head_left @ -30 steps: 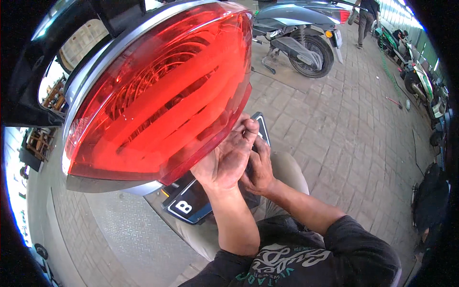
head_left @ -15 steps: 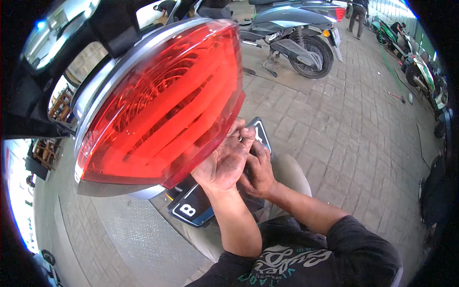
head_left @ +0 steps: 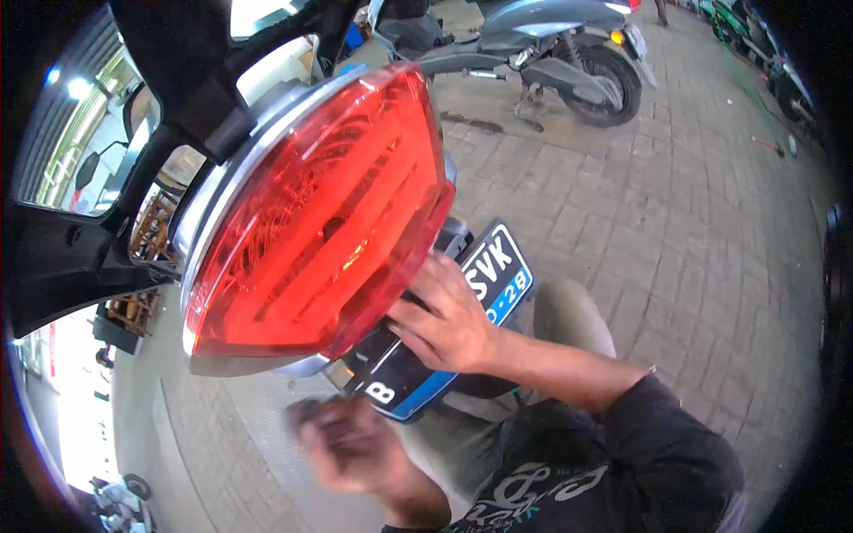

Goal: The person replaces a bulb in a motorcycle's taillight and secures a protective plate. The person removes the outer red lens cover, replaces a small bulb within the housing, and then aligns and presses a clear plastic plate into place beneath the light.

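Here's the big red translucent plastic tail lamp, filling the middle of the view, its long axis running from 7 o'clock up to 1. Silver-grey curved trim backs it on the 10 o'clock side. Off its 4 o'clock edge sits the black rectangular licence plate with a blue band and white edging, lying nearly parallel to the lamp.

Now the hands, and they're well apart! The right hand is nearer, over the middle of the plate, fingers tucked up to the lamp's lower lip; from there the lamp lies at about 10 o'clock. That narrow gap between lamp and plate looks like the relation that counts. Fingertips hidden, so no telling whether they're gripping.

The left hand is out at 7 to 8 o'clock from the right, lamp straight up at 12 from it, fingers apparently curled. Too blurred to tell whether it holds anything.

And what a change from half a second ago! Then both hands were side by side under the lip, left palm up. The left has swung out, the right has slid in toward 9 o'clock, and more plate shows. Smallest of all, an orange glint has appeared in the lamp.
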Motion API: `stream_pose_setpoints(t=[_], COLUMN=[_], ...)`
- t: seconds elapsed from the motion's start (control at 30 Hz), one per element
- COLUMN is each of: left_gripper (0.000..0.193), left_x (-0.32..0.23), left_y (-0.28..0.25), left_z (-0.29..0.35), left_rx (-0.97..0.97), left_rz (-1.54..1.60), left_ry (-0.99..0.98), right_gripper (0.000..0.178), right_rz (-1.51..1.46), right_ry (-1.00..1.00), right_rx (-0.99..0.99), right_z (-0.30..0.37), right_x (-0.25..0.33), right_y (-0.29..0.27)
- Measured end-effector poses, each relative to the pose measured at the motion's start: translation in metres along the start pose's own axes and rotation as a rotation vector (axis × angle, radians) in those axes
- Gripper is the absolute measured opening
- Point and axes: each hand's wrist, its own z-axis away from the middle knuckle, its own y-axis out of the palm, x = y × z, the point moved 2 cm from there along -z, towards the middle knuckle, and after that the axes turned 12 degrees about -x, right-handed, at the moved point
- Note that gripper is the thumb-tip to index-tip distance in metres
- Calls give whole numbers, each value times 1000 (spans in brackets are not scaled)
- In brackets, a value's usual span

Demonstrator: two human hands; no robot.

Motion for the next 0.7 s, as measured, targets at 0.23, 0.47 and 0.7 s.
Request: stream_pose_setpoints(t=[0.23, 0.47, 0.7], left_gripper=[37, 40, 45], left_x=[36, 47, 56], left_y=[35, 47, 37], left_z=[0, -24, -38], left_rx=[548, 805, 825], left_rz=[-937, -1448, -1731], left_ry=[96, 916, 854], right_gripper=[48, 47, 41], right_rz=[325, 15, 29], right_ry=[205, 168, 195], right_rx=[77, -210, 151], right_z=[-6, 1, -14], right_x=[4, -12, -15], right_y=[25, 20, 1])
